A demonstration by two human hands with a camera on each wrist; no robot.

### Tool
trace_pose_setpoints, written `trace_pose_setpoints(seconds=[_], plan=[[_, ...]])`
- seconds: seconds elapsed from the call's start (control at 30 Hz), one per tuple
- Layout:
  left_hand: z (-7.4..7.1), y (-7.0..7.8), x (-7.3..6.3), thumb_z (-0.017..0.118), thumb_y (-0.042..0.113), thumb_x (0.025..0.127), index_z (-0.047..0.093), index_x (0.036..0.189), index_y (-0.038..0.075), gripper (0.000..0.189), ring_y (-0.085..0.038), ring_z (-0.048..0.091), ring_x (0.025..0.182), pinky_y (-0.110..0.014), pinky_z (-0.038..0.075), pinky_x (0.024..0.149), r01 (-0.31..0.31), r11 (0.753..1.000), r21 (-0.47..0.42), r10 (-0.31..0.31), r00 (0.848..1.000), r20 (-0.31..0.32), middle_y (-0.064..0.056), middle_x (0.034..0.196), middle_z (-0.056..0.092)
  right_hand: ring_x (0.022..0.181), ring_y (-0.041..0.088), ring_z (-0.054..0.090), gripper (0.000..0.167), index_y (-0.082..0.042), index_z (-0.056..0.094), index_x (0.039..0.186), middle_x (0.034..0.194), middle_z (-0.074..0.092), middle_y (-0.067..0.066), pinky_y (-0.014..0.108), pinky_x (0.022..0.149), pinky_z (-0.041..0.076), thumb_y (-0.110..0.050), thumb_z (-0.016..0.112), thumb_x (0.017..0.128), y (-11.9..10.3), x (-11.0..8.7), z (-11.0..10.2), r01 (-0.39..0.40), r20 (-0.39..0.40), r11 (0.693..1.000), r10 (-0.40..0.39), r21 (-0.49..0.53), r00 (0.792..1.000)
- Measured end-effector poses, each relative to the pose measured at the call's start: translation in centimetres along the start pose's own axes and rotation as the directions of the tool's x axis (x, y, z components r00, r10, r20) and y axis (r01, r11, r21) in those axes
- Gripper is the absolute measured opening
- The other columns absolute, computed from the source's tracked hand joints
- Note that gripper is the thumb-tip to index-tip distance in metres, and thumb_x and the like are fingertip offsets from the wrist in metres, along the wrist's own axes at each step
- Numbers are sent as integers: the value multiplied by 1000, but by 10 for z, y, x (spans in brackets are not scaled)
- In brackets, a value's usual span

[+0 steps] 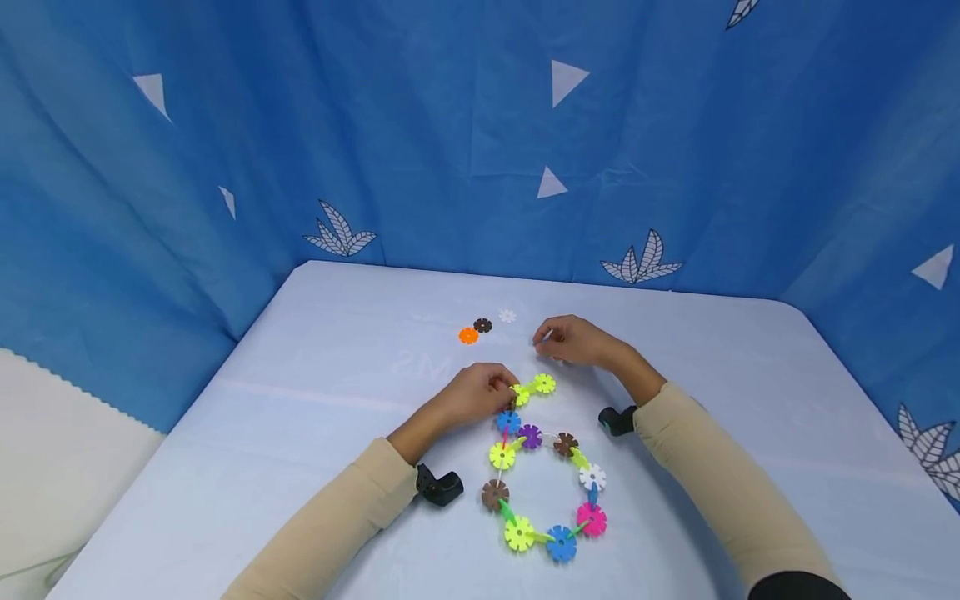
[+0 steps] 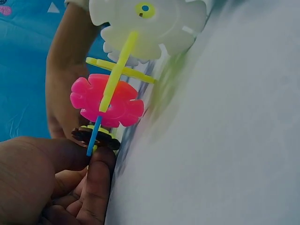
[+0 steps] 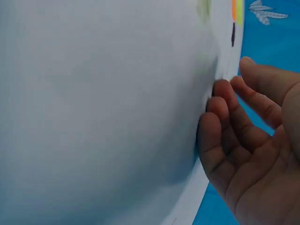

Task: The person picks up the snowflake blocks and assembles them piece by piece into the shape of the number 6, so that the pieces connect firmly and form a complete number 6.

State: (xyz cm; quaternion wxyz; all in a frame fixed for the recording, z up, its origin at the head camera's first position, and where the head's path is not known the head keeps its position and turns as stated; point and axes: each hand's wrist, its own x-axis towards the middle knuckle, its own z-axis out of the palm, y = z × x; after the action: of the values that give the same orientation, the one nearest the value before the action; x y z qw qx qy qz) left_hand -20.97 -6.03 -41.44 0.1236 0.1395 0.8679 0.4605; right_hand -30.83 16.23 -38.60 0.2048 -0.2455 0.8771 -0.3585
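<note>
A ring of interlocking snowflake discs lies on the table, with a pink disc [image 1: 592, 519], a white disc [image 1: 592, 477] and a purple disc [image 1: 529, 437] among its colours. At its far left side, my left hand [image 1: 474, 392] pinches the chain between thumb and forefinger. In the left wrist view, the fingertips meet at a blue disc [image 2: 94, 136] seen edge-on, beside a brown disc [image 2: 110, 141]. Yellow discs [image 1: 544, 383] stick out to the right of that hand. My right hand [image 1: 573, 340] hovers close to the table beyond them, fingers loosely bent, holding nothing visible.
Loose discs lie farther back: an orange disc [image 1: 468, 336], a brown one [image 1: 483, 325] and a white one [image 1: 507, 316]. Black wrist devices [image 1: 440, 487] sit at both cuffs. A blue curtain [image 1: 465, 125] stands behind the white table [image 1: 337, 333].
</note>
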Motion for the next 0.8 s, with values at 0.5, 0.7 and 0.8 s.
trace_pose_setpoints(seconds=[0.5,0.7,0.8], plan=[[4,-1,-5,65,12,98,73,103,8,10,-12,58,70,-26,49,68,-18,1000,-17,18,1000,0,2,78,64,90,24,51,39,-16,57,143,108,56,13,38,85,45,-16,59,104,-15,62,4,5,10,906,-1,-424,1000],[0,2,-6,65,12,98,73,102,9,10,-12,59,71,-27,49,68,-22,1000,-4,22,1000,-11,2,79,64,93,25,53,25,-9,62,124,104,58,11,40,85,47,-9,65,100,-12,45,0,53,12,923,-53,-381,999],[0,3,-6,65,12,98,73,102,9,9,-12,58,71,-28,49,68,-18,1000,7,18,1000,-13,2,78,64,94,26,54,21,-7,63,114,102,58,11,42,85,47,-8,71,95,-9,24,-2,67,7,935,-69,-348,998]])
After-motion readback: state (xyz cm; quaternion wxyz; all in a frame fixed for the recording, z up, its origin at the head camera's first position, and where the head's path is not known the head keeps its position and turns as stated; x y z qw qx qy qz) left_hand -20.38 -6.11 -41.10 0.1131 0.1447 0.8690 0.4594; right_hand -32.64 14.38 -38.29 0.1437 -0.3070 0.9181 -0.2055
